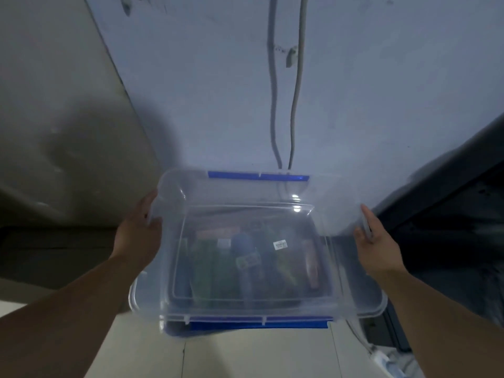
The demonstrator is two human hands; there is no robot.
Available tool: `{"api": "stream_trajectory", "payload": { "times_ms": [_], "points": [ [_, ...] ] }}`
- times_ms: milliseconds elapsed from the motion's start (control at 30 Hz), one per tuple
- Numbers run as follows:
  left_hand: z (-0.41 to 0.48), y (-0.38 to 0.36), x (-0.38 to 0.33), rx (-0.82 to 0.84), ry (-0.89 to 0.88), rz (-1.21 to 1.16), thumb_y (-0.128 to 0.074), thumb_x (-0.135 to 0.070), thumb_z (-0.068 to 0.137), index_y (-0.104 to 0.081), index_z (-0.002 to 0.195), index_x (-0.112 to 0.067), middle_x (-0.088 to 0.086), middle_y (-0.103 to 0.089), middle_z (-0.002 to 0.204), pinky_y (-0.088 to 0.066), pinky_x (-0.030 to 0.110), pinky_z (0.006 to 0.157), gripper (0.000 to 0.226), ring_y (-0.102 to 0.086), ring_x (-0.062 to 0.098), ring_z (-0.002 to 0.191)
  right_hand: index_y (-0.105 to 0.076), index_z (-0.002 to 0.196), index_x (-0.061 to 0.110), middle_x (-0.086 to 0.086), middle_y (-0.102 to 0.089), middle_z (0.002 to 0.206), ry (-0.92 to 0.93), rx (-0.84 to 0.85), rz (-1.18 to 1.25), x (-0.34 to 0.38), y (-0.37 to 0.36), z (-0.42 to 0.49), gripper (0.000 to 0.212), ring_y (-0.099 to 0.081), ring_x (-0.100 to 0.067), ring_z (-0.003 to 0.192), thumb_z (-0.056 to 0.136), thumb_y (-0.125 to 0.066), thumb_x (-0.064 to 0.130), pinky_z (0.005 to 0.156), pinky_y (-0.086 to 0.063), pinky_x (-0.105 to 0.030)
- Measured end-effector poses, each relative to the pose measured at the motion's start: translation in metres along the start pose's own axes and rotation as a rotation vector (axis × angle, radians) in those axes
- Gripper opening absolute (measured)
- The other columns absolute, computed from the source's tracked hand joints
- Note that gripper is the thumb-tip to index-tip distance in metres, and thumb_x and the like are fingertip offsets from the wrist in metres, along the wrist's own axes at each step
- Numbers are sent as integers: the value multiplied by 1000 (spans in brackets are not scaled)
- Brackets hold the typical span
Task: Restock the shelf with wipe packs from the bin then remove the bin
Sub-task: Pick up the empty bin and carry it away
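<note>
A pale blue wall (pixel 191 105) with two cables (pixel 272 105) is rising behind a tiled floor (pixel 245 356). The clear bin (pixel 152 296) is sitting between both hands, with wipe packs (pixel 201 268) showing through its lid (pixel 245 214). The left hand (pixel 139 230) is curling its fingers (pixel 148 200) round the left rim. The right hand (pixel 376 241) is pinching the blurred right rim.
</note>
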State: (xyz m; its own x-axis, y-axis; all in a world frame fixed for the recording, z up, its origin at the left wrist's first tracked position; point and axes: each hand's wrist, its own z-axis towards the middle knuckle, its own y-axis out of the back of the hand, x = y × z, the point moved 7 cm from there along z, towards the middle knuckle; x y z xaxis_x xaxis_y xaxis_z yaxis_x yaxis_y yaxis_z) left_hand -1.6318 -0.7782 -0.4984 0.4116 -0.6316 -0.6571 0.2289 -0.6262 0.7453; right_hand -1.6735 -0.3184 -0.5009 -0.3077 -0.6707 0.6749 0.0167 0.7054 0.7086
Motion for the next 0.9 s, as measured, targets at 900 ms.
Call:
{"api": "stream_trajectory", "payload": {
  "times_ms": [900],
  "points": [
    [23,-40,19,22,-10,294,-56,-31,91,-24,150,-21,20,-42,141,-32,47,108,68,-38,41,127,-9,150,43,-7,-31,144,-23,75,-347,6,-21,19,65,-46,-29,121,96,-44,47,90,-49,-42]
  ]
}}
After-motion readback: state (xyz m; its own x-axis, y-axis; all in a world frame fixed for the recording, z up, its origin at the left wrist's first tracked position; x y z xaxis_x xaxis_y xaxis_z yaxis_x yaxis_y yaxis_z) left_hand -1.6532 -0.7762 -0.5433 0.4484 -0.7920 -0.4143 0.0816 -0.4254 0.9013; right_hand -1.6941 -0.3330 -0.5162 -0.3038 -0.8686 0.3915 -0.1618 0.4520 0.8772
